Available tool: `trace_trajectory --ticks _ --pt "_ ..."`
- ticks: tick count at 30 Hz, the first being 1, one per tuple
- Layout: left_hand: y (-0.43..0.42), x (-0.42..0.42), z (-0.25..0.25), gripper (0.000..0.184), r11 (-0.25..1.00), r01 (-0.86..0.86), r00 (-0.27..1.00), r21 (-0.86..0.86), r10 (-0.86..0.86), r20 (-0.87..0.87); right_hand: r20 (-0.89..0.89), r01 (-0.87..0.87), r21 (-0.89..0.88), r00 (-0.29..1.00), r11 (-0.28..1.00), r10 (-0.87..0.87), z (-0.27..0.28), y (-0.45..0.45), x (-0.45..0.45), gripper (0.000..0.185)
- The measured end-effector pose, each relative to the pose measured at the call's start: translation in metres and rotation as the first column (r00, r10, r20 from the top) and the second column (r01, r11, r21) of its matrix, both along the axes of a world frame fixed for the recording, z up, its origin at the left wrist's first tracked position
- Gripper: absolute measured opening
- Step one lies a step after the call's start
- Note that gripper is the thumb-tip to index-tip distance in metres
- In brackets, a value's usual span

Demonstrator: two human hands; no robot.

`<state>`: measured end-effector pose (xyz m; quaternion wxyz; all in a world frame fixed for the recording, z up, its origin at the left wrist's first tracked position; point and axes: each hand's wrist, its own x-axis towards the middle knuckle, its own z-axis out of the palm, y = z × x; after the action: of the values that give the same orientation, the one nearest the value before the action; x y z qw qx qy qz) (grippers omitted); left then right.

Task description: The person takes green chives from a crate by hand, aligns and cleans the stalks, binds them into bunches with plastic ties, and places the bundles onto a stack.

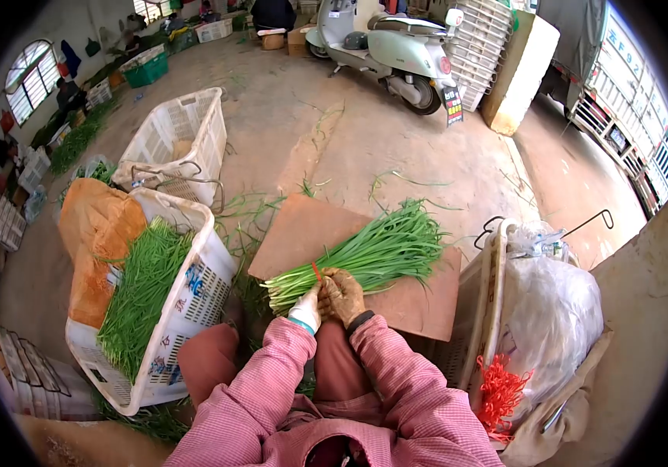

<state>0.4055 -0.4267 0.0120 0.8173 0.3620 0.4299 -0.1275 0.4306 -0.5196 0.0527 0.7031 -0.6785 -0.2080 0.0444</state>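
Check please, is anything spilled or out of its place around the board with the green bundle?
Yes, slightly: loose green leaves lie scattered on the floor, left of the board and beyond it, so they look dropped. The bundle looks orderly, with a red tie around its pale stems.

both our arms reach forward from the bottom of the view, clad in pink, finely checked long sleeves, elbows bent and spread wider than our wrists. our forearms slant inward until our hands meet in front of us, above our reddish-brown-clad knees (339, 366). our left hand, covered in white with a teal edge near the wrist (305, 310), points up and inward. our right hand, brown and dirt-stained, with a dark cuff at its wrist (342, 296), lies back upward, fingers bent toward the left. we cannot make out our fingertips clearly.
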Motion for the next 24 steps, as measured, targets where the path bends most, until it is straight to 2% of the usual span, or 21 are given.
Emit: trace_trajectory --ticks 1,2,3,4,5,6,8,10,12,14,16,19,21,24 --pt "0.006 0.006 -0.031 0.023 0.95 -0.13 0.963 -0.285 0.189 0.191 0.052 -0.036 -0.037 0.998 0.999 0.038 -0.013 0.007 0.006 0.016" --pt "0.008 0.008 -0.026 0.023 0.951 -0.132 0.962 -0.278 0.191 0.197 0.104 -0.068 -0.077 0.992 0.995 0.076 -0.02 0.014 0.011 0.019" --pt "0.009 0.012 -0.021 0.019 0.885 -0.172 0.934 -0.432 0.286 0.214 0.113 -0.072 -0.072 0.99 0.995 0.08 -0.026 0.017 0.015 0.019" --pt "0.009 0.017 -0.014 0.015 0.792 -0.196 0.899 -0.578 0.38 0.216 -0.012 -0.101 0.097 0.995 0.99 0.103 -0.023 0.021 0.018 0.023" --pt "0.011 0.025 -0.007 0.013 0.756 -0.283 0.913 -0.59 0.401 0.076 -0.132 -0.109 0.265 0.98 0.958 0.148 -0.019 0.023 0.021 0.026" --pt "0.006 0.03 0.0 0.013 0.759 -0.412 0.883 -0.504 0.469 -0.016 -0.417 0.08 0.223 0.909 0.972 0.021 -0.015 0.022 0.022 0.033" --pt "0.005 0.036 -0.021 0.014 0.823 -0.295 0.905 -0.485 0.404 0.136 -0.609 0.304 0.585 0.777 0.752 0.159 -0.018 0.03 0.025 0.034" --pt "-0.006 0.04 -0.025 0.017 0.891 -0.386 0.895 -0.241 0.424 0.135 -0.663 0.376 0.402 0.749 0.835 -0.018 -0.02 0.033 0.029 0.033" --pt "0.0 0.042 -0.04 0.018 0.911 -0.302 0.914 -0.281 0.36 0.185 -0.696 0.45 0.359 0.713 0.818 -0.087 -0.009 0.044 0.026 0.032" --pt "0.005 0.039 -0.042 0.02 0.931 -0.268 0.919 -0.248 0.324 0.223 -0.68 0.386 0.377 0.732 0.842 -0.031 -0.001 0.046 0.023 0.031" --pt "0.006 0.039 -0.032 0.023 0.935 -0.274 0.924 -0.224 0.321 0.208 -0.655 0.42 0.285 0.741 0.862 -0.144 0.009 0.052 0.017 0.028" --pt "0.014 0.029 -0.003 0.025 0.943 -0.249 0.927 -0.221 0.298 0.226 -0.579 0.318 0.348 0.813 0.882 -0.065 0.014 0.056 0.004 0.029" --pt "0.028 0.021 -0.001 0.025 0.923 -0.181 0.899 -0.339 0.296 0.323 -0.52 0.256 0.345 0.853 0.903 -0.043 0.034 0.062 -0.011 0.031" --pt "0.048 0.007 0.024 0.025 0.91 -0.195 0.846 -0.366 0.345 0.408 -0.455 0.165 0.382 0.89 0.909 0.03 0.064 0.073 -0.033 0.03"
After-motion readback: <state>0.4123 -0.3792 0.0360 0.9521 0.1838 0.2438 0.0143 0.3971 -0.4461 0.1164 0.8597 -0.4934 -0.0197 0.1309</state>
